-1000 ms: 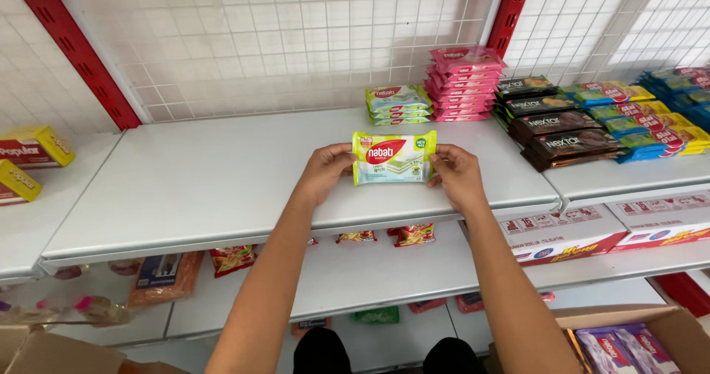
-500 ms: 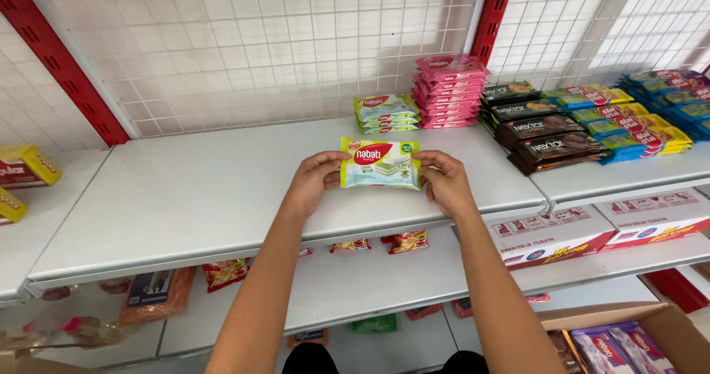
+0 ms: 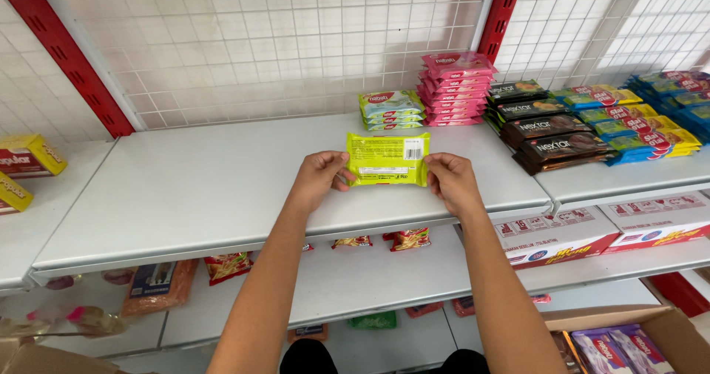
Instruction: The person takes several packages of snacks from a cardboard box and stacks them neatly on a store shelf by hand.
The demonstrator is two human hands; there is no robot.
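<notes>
A flat lime-green snack pack point(image 3: 387, 159) is held up over the white metal shelf point(image 3: 200, 189), its printed back with a barcode facing me. My left hand point(image 3: 319, 179) pinches its left end and my right hand point(image 3: 451, 182) pinches its right end. Behind it, near the wire-grid back wall, lies a short stack of light-green packs of the same kind point(image 3: 391, 109). Beside that stack stands a taller stack of pink packs point(image 3: 455, 88).
Dark brown packs point(image 3: 551, 133) and rows of green, yellow and blue packs point(image 3: 642, 119) fill the shelf to the right. Yellow boxes point(image 3: 26, 157) sit at far left. Lower shelves hold loose snack packs and red-white cartons point(image 3: 562, 233). An open cardboard box point(image 3: 629, 341) is at bottom right.
The pack has been turned over in both hands: its front faced me before, its back faces me now. It has stayed over the middle of the shelf.
</notes>
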